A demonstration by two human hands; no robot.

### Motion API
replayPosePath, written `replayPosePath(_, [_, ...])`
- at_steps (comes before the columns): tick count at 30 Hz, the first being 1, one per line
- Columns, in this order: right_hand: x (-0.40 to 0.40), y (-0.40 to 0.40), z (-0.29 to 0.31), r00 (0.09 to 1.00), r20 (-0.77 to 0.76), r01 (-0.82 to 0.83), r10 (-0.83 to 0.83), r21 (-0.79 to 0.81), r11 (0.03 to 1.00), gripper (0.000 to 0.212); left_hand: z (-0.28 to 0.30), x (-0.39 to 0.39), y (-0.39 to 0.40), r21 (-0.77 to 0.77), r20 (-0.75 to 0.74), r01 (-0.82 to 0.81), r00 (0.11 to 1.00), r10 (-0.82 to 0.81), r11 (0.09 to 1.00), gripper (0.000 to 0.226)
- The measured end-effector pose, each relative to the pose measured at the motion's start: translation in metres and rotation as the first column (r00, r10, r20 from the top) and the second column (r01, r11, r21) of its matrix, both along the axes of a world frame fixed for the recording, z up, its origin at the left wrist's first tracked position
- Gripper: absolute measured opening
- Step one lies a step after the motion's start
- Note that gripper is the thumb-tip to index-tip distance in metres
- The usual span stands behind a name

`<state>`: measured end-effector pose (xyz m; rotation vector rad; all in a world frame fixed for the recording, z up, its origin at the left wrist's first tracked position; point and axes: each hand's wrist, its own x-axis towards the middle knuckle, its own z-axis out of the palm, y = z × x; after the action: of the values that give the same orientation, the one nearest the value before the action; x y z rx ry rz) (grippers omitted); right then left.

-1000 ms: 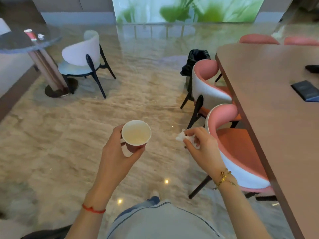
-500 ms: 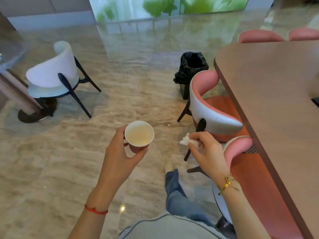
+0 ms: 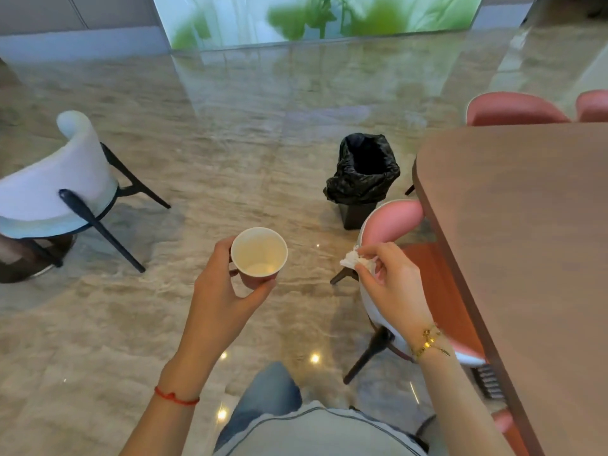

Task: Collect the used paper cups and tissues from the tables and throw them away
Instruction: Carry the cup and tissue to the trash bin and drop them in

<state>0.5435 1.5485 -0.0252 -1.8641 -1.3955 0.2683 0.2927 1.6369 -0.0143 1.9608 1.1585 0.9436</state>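
Note:
My left hand holds an upright paper cup, white inside and reddish outside, with nothing in it but a pale bottom. My right hand pinches a crumpled white tissue between fingers and thumb. Both hands are raised in front of me over the marble floor. A small bin lined with a black bag stands open on the floor ahead and to the right, beyond both hands.
A long brown table fills the right side, with pink chairs tucked along it and at its far end. A white chair with black legs stands at the left. My leg in jeans steps forward at the bottom.
I have walked forward: the bin and the pink chairs are nearer and lower in view. The round table at the left has slid out of view. Both hands keep their hold.

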Motion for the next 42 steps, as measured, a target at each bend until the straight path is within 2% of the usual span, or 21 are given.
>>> replayPosePath(7, [0.067, 0.108, -0.027, 0.992, -0.051, 0.11, -0.112, -0.049, 0.993, 0.019, -0.019, 0.081, 0.133, -0.035, -0.011, 0.083, 0.996, -0.084, 0.996, 0.067])
replayPosePath(12, [0.124, 0.216, -0.046, 0.983, -0.096, 0.15, -0.159, -0.09, 0.985, 0.021, -0.027, 0.142, 0.252, -0.038, -0.001, 0.14, 0.99, -0.141, 0.989, 0.067])
replayPosePath(21, [0.238, 0.408, -0.035, 0.958, -0.051, 0.283, -0.282, 0.007, 0.959, 0.016, -0.008, 0.272, 0.469, -0.036, -0.014, 0.284, 0.958, -0.285, 0.958, 0.068])
replayPosePath(25, [0.279, 0.455, -0.038, 0.935, -0.062, 0.351, -0.35, 0.009, 0.936, 0.018, -0.019, 0.329, 0.531, -0.051, -0.038, 0.344, 0.938, -0.346, 0.938, 0.068])
replayPosePath(34, [0.387, 0.55, -0.086, 0.879, -0.155, 0.427, -0.451, -0.168, 0.889, 0.011, -0.082, 0.47, 0.647, -0.128, -0.121, 0.386, 0.908, -0.401, 0.914, 0.068])
replayPosePath(39, [0.463, 0.604, -0.103, 0.86, -0.167, 0.447, -0.483, -0.209, 0.869, 0.008, -0.115, 0.562, 0.702, -0.199, -0.177, 0.399, 0.884, -0.433, 0.895, 0.07])
replayPosePath(42, [0.501, 0.635, -0.122, 0.855, -0.159, 0.436, -0.494, -0.294, 0.85, 0.006, -0.141, 0.606, 0.731, -0.238, -0.192, 0.419, 0.864, -0.466, 0.876, 0.069])
